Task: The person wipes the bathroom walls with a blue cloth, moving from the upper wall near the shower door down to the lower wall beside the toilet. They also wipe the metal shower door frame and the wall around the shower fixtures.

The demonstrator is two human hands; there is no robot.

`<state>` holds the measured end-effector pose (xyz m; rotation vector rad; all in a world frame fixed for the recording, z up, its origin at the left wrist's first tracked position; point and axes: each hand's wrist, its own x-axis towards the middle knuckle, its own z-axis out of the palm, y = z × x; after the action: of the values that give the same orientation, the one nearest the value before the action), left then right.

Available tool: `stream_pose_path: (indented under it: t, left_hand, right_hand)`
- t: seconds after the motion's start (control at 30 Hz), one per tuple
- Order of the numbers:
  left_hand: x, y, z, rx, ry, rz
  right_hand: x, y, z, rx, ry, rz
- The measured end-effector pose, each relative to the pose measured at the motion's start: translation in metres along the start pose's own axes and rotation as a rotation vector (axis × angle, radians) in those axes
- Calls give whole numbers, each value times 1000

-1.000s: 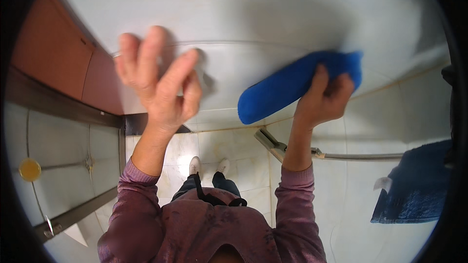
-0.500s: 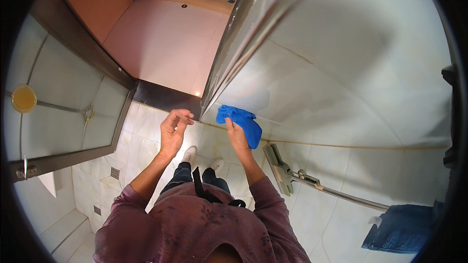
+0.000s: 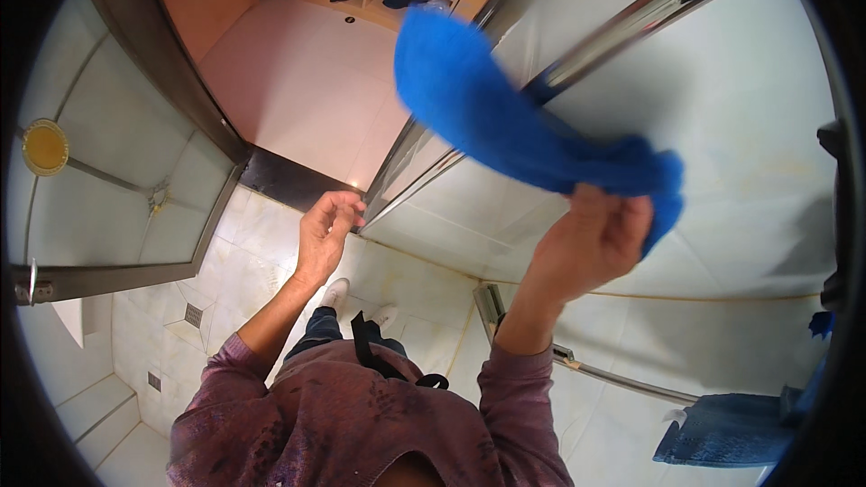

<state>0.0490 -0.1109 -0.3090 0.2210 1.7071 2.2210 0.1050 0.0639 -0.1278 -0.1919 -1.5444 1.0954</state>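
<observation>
My right hand (image 3: 591,239) is raised and closed on a bright blue cloth (image 3: 478,99). The cloth spreads up and left from my fingers, blurred by motion, and covers part of the chrome trim (image 3: 658,13) on the pale glossy wall (image 3: 722,162). I cannot tell whether the cloth touches the trim. Lower on the left, my left hand (image 3: 327,230) is held up beside the doorway with its fingers loosely bent. No object shows in it. Its fingertips overlap the lower end of the chrome edge, and contact is unclear.
A frosted-glass door (image 3: 117,189) stands open at the left. Past the dark threshold (image 3: 293,180) is a wooden shelf unit (image 3: 388,0) with clothes and shoes. On the right are a mop (image 3: 622,379) with a metal pole and hanging dark blue denim (image 3: 731,428). Pale tiles cover the floor (image 3: 244,243).
My right hand has lifted the blue cloth up and to the right, and the cloth has spread out from a bunch. My left hand has stayed near the doorway, its fingers more curled.
</observation>
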Motion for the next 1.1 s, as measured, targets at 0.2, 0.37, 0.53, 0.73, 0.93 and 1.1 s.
stream_pose_path:
  t: [0.2,0.37,0.53,0.73,0.93,1.1]
  left_hand:
    - [3,-5,13,-27,-95,14]
    - [4,16,30,99,-160,45]
    - [12,37,54,184,-191,287]
    - [15,56,67,80,-204,322]
    - [13,57,60,13,-134,303]
    - [16,66,60,-16,-145,337]
  right_hand:
    - [-69,66,-34,-599,-325,-98]
    - [-82,74,-72,-579,-314,532]
    - [13,20,-88,-627,311,-149]
    - [44,-27,-26,-841,-57,-382]
    - [-10,8,25,-780,-789,-656]
    - [3,-1,-6,-792,-609,-609]
